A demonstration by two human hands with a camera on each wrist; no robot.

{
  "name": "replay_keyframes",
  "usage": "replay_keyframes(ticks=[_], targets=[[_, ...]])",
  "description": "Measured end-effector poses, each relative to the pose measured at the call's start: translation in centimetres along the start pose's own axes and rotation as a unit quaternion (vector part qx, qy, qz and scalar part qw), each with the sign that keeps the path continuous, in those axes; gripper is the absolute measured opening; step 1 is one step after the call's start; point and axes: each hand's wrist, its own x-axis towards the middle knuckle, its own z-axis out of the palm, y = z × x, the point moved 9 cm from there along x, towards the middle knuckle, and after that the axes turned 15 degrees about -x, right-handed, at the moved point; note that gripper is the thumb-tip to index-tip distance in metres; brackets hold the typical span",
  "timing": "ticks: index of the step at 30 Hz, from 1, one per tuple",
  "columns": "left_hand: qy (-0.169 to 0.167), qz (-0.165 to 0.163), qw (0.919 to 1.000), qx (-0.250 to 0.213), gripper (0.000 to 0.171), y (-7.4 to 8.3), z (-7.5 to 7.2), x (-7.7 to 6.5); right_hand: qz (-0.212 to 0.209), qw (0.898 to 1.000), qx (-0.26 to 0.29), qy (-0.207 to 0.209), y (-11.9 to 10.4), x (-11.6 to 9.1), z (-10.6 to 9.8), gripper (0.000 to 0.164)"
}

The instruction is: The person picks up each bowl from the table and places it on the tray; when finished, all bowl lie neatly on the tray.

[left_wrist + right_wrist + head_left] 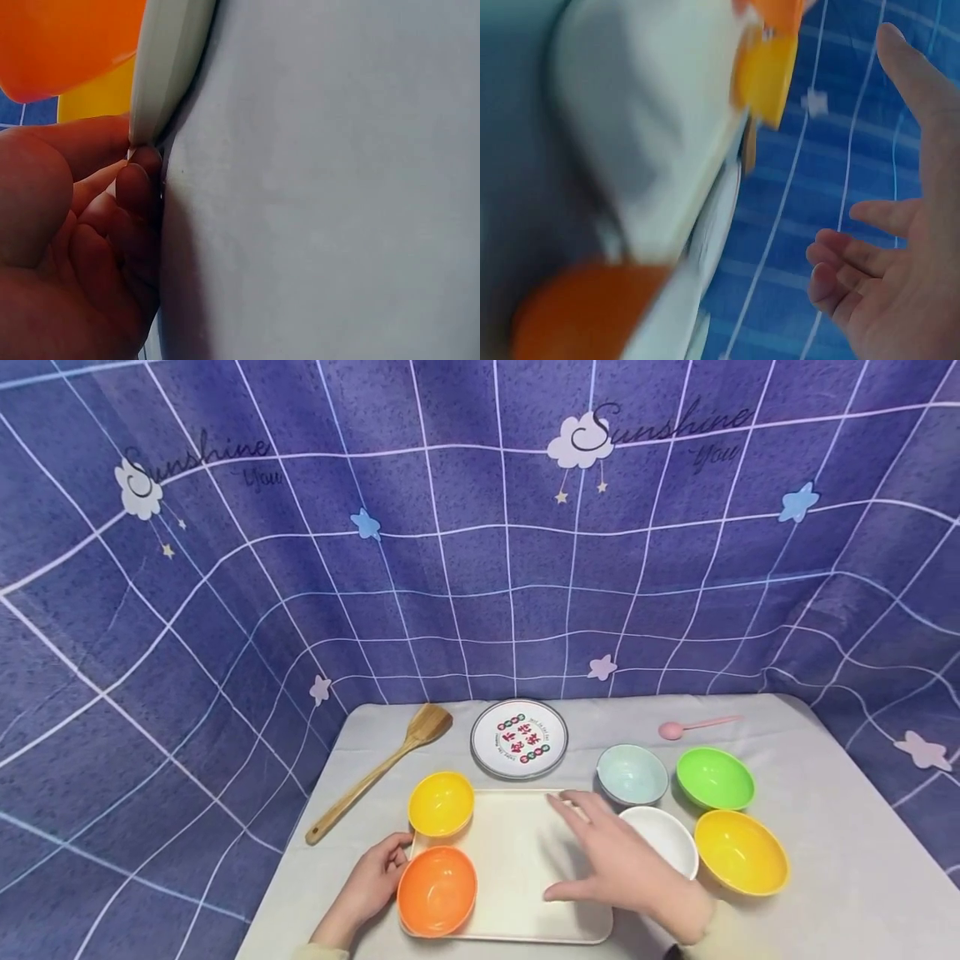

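A cream rectangular tray point(517, 868) lies on the table, with a small yellow bowl point(441, 803) at its far left corner and an orange bowl point(437, 892) nearer on the same side. At the tray's left edge, my left hand point(375, 878) pinches the rim beside the two bowls. The left wrist view shows curled fingers point(133, 187) at the end of the pale tray rim point(171, 67). Over the tray's right part hovers my right hand point(611, 860), thumb and fingers spread, holding nothing. It partly covers the white bowl point(666, 837).
Right of the tray stand a pale blue bowl point(632, 774), a green bowl point(715, 778) and a larger yellow bowl point(741, 852). A pink spoon point(672, 730) lies behind them. Farther back are a printed plate point(520, 739) and, at left, a wooden spatula point(375, 768). A blue curtain point(480, 568) surrounds the table.
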Motion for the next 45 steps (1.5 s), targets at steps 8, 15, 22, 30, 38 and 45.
replay_keyframes(ticks=[8, 15, 22, 30, 38, 45], targets=[[0.006, -0.021, 0.9997, -0.007, 0.042, -0.4, -0.2, -0.2, 0.082, 0.995, -0.032, 0.041, 8.0, -5.8, -3.7, 0.115], [0.004, -0.018, 0.9997, -0.014, 0.043, -0.2, 0.1, -0.1, 0.151, 0.987, -0.039, 0.047, 13.8, -11.7, -4.7, 0.117], [0.007, -0.016, 0.9998, -0.012, 0.045, -0.1, 0.1, -0.2, 0.222, 0.974, -0.038, 0.007, 17.4, -16.6, -3.6, 0.122], [0.005, -0.022, 0.9995, -0.020, 0.046, -0.3, 0.2, -0.1, 0.240, 0.970, -0.028, -0.017, 18.3, -17.8, -2.1, 0.122], [0.005, -0.016, 0.9997, -0.018, 0.045, -0.3, 0.2, -0.1, 0.241, 0.970, -0.002, -0.004, 18.2, -17.3, -1.1, 0.117], [0.004, -0.010, 0.9997, -0.021, 0.045, -0.3, 0.1, -0.1, 0.235, 0.972, -0.015, 0.007, 18.3, -16.8, -0.9, 0.114]])
